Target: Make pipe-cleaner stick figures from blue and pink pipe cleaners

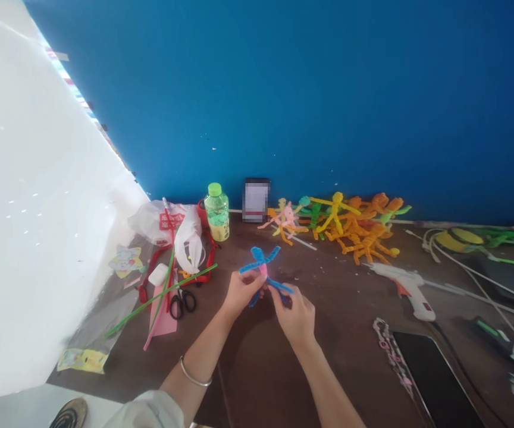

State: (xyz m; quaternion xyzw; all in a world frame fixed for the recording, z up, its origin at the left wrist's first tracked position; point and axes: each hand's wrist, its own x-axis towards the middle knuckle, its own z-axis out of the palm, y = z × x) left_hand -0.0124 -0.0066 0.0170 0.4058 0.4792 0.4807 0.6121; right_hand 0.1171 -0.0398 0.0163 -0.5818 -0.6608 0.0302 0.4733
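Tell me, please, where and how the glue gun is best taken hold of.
Probably by the handle, with the right hand coming from the near side: the glue gun appears to lie on its side, handle slanting toward the person, orange trigger left of the handle, nozzle pointing left, best left untouched.

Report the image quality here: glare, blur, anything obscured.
In the head view, the white panel at left is bright and washed out; in the head view, the upright screen is pixelated, its content unreadable; also in the head view, the blue-and-pink figure looks soft-edged, and the black-and-green item at far right looks smeared.
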